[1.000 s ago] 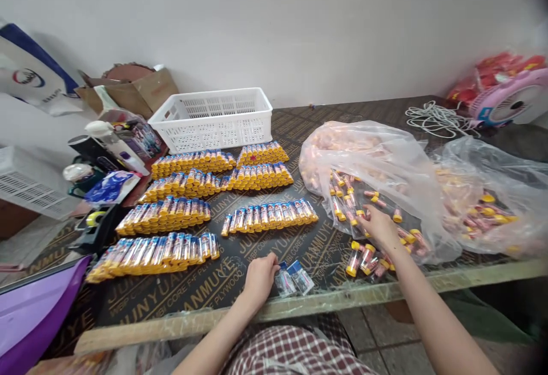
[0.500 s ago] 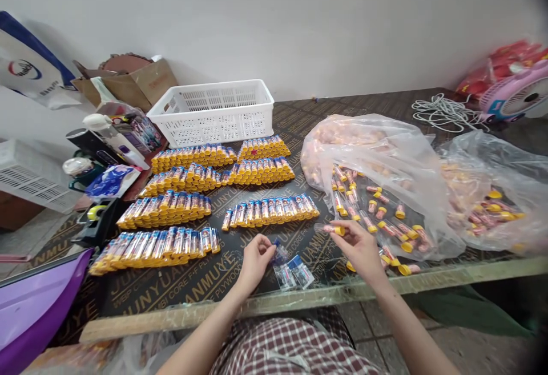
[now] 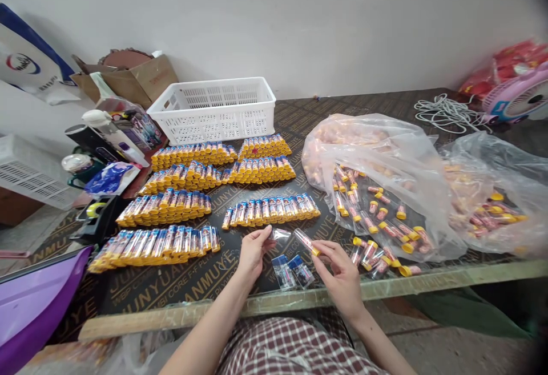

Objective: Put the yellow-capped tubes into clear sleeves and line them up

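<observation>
My left hand (image 3: pixel 256 252) pinches a small clear packet (image 3: pixel 280 233) by its left end, above the dark table. My right hand (image 3: pixel 338 269) holds a clear tube (image 3: pixel 305 242) with pink contents by its yellow cap; the tube's far end points up and left toward the packet, a small gap between them. Below the hands, two small clear and blue packets (image 3: pixel 293 272) lie near the table's front edge. Beyond them stands a row of blue-topped tubes with yellow caps (image 3: pixel 272 210). Loose yellow-capped tubes (image 3: pixel 372 255) lie right of my right hand.
Stacked rows of finished-looking tubes (image 3: pixel 165 209) fill the left. Behind them is a white basket (image 3: pixel 218 121). Plastic bags of tubes (image 3: pixel 363 135) lie on the right, with a cable (image 3: pixel 447 113) and pink fan (image 3: pixel 514 98) behind. A tape dispenser (image 3: pixel 96 218) stands far left.
My right hand has moved left with the tube, which now tilts upward. My left hand has lifted the clear packet from beside the two others.
</observation>
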A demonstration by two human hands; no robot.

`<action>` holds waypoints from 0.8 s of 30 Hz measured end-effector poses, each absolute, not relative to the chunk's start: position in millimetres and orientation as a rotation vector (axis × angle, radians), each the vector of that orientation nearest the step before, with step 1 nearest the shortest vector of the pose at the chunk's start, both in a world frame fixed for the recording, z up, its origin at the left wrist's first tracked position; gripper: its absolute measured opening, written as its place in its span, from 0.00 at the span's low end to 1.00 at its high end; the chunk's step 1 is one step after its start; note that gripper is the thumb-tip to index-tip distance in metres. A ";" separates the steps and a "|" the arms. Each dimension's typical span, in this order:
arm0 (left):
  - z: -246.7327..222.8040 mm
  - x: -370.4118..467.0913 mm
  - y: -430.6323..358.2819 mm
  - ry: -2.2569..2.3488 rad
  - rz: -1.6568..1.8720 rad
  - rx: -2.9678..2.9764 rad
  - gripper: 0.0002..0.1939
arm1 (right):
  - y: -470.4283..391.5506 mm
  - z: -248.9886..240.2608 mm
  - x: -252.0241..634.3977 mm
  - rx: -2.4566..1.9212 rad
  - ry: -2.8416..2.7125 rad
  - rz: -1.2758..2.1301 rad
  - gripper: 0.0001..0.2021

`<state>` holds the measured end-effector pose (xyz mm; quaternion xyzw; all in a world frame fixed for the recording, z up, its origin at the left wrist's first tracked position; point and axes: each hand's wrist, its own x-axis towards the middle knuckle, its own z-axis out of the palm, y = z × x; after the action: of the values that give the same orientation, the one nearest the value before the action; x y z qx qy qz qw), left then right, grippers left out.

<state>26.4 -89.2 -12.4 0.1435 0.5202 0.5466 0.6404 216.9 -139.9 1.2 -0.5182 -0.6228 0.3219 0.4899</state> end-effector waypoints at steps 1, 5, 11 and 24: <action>-11.4 26.8 -89.4 1.199 1.250 0.315 0.20 | -140.5 0.1 216.6 -1.261 -1.522 0.767 0.11; -9.3 27.1 -90.1 1.230 1.253 0.299 0.21 | -141.9 -1.4 215.0 -1.266 -1.584 0.704 0.13; -14.1 29.7 -93.1 1.258 1.276 0.424 0.21 | -142.8 -1.6 210.9 -1.195 -1.689 0.816 0.14; 8.3 41.1 -110.7 0.972 0.967 0.602 0.20 | -133.9 -3.5 207.4 -1.119 -1.784 0.755 0.31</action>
<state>41.1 -110.7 8.3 0.2736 0.4420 0.4395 0.7325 207.4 -133.9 -3.5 -0.4498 -0.7174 0.3037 0.4368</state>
